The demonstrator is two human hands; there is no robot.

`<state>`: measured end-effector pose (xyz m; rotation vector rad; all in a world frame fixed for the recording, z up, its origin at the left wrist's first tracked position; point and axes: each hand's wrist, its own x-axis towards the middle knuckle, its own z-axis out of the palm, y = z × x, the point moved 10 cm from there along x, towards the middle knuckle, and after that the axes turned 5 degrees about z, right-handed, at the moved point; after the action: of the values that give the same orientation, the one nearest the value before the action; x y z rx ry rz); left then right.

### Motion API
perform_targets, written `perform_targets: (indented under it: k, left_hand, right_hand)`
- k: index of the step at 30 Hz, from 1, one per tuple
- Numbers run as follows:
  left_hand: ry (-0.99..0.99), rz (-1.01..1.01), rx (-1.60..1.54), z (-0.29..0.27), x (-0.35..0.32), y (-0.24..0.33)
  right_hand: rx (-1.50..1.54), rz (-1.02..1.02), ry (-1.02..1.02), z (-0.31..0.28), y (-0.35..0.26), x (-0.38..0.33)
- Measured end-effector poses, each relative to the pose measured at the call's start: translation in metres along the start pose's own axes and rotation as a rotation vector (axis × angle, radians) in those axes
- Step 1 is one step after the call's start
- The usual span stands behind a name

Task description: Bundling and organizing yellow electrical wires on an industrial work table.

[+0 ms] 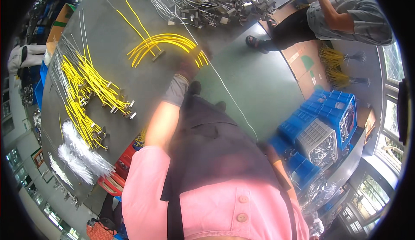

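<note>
Arching across the upper middle of the frame, a loose sheaf of yellow tubes [173, 36], slim, smooth and bright, its strands fanned apart at the left end and bunched toward the right. Our left hand [188, 67], dark-gloved with a grey cuff, closes round that right end; cut tips poke out beyond the fingers, which blur. Beneath the arch, a small dark clip [158, 56] lies on the grey table [129, 88]. We trace a thin white wire [225, 88] slanting down from the sheaf's right side to just beside our right hand [269, 151], right of centre; whether that hand pinches it, we cannot tell. Left side: yellow-sleeved cables [82, 97] in piles, dark and silvery ends lowermost. Top: heaped metal-and-black connectors [225, 8] on pale leads.
</note>
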<state>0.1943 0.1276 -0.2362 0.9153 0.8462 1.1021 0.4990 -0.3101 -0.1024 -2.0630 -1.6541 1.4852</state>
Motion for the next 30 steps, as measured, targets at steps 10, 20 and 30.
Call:
perform_targets:
  k: [10,20,30]
  left_hand:
    - [0.130,0.388,0.464,0.005,-0.009,0.155]
    - [0.182,0.235,0.276,-0.011,-0.066,0.161]
    - [-0.016,-0.400,-0.218,0.101,-0.152,0.080]
  right_hand:
    - [-0.114,0.325,-0.030,0.056,0.126,-0.079]
    - [-0.191,0.220,-0.083,0.050,0.113,-0.046]
    - [0.165,0.013,-0.012,0.006,-0.101,0.149]
